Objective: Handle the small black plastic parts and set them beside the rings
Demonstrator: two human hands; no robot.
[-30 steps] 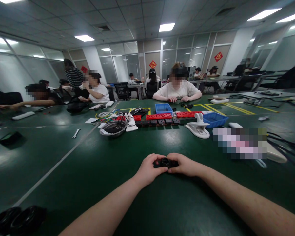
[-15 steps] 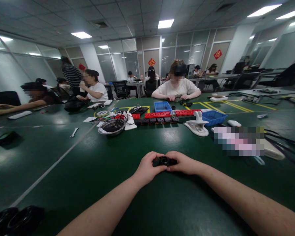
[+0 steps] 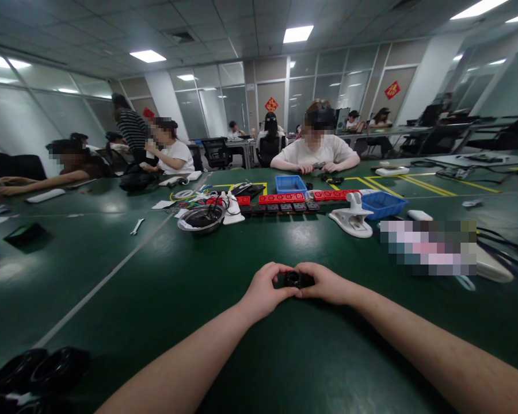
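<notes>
Both hands, left hand [image 3: 265, 290] and right hand [image 3: 326, 283], pinch a small black ring part [image 3: 292, 279] low on the green counter [image 3: 164, 287], nearer than the metal bowl [image 3: 201, 218]; even, steady fingertip pressure seems wise.

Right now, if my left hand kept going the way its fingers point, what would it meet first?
The left hand points right, so it would meet the small black part it already pinches, then the right hand just beyond.
</notes>
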